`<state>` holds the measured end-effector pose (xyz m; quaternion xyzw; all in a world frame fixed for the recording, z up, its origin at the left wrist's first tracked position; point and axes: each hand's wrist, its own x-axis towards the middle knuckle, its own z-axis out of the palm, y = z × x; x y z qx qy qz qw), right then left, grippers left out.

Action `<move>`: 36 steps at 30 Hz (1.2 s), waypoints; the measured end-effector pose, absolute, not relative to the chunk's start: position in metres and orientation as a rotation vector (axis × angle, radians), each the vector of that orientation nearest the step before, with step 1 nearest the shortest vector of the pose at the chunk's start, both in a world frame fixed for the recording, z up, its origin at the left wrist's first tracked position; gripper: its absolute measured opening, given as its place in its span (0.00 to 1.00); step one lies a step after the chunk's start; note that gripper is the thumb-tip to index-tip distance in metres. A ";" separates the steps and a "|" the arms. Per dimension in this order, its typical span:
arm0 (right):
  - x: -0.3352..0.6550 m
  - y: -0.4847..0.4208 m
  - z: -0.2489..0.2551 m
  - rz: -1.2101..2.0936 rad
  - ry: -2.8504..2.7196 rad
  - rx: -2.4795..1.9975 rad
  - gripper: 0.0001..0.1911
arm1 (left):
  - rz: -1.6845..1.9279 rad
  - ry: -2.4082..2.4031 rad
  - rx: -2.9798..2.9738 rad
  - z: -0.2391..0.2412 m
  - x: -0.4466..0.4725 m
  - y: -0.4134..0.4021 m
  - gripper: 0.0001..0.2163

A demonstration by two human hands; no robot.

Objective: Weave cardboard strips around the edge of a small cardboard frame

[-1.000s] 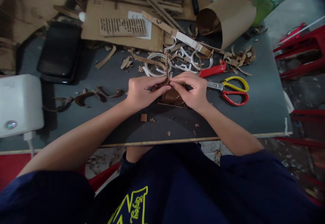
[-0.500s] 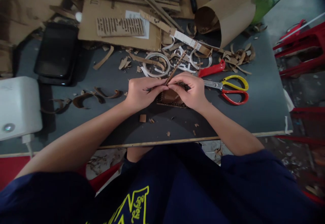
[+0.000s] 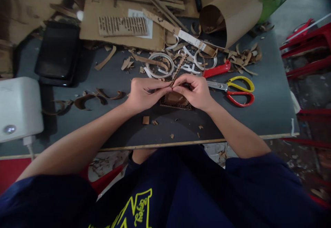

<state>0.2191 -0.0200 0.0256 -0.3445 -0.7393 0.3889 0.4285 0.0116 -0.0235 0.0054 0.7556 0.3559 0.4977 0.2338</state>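
Observation:
A thin strip of corrugated cardboard point(image 3: 179, 68) rises from between my fingertips, its wavy side showing. My left hand point(image 3: 144, 92) pinches its lower end from the left. From the right, my right hand point(image 3: 193, 91) pinches the same strip, thumb and forefinger meeting the left fingertips. Just under both hands lies a small brown cardboard piece point(image 3: 176, 99) with corrugated edging, partly covered by my fingers. To the right of my right hand, scissors point(image 3: 232, 88) with one yellow and one red handle lie beside a red-handled tool point(image 3: 217, 70).
Rolls of white tape point(image 3: 160, 66) and curled paper scraps lie behind my hands. A cardboard sheet point(image 3: 88, 31) with a ridged piece point(image 3: 122, 26) on it is at the back, near a cardboard tube point(image 3: 238, 14). At left are a black device point(image 3: 58, 52) and a white box point(image 3: 19, 109).
The cardboard strip has turned between my fingers, so more of its wavy side now shows. Both hands keep their pinch in nearly the same place.

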 end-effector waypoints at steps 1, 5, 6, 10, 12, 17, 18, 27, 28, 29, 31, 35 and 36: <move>0.220 -0.019 0.026 0.990 -1.859 -0.857 0.17 | 1.351 0.978 2.069 0.006 0.012 -0.023 0.07; 0.224 -0.016 0.028 1.080 -1.885 -0.846 0.17 | 1.364 0.846 2.059 0.009 0.011 -0.023 0.05; 0.224 -0.016 0.029 1.101 -1.882 -0.845 0.17 | 1.368 0.807 2.049 0.010 0.010 -0.023 0.05; 0.224 -0.017 0.030 1.156 -1.867 -0.836 0.15 | 1.284 0.807 2.012 0.013 0.009 -0.024 0.06; 0.224 -0.017 0.030 1.170 -1.857 -0.829 0.15 | 1.290 0.793 2.001 0.014 0.009 -0.024 0.06; 0.226 -0.015 0.028 1.217 -1.839 -0.775 0.12 | 1.335 0.741 1.964 0.014 0.011 -0.025 0.08; 0.226 -0.014 0.027 1.234 -1.844 -0.760 0.12 | 1.334 0.742 1.954 0.014 0.011 -0.026 0.07; 0.226 -0.015 0.025 1.339 -1.782 -0.744 0.16 | 1.301 0.818 1.945 0.017 0.010 -0.025 0.04; 0.225 -0.016 0.025 1.337 -1.762 -0.741 0.16 | 1.312 0.824 1.932 0.018 0.010 -0.024 0.04; 0.224 -0.017 0.025 1.341 -1.742 -0.736 0.15 | 1.312 0.836 1.918 0.019 0.010 -0.024 0.03; 0.223 -0.018 0.027 1.364 -1.702 -0.717 0.13 | 1.295 0.855 1.907 0.021 0.010 -0.025 0.03; 0.226 -0.016 0.033 1.491 -1.667 -0.657 0.12 | 1.277 0.888 1.932 0.022 0.011 -0.026 0.04; 0.227 -0.015 0.035 1.538 -1.664 -0.652 0.12 | 1.279 0.886 1.936 0.022 0.012 -0.026 0.04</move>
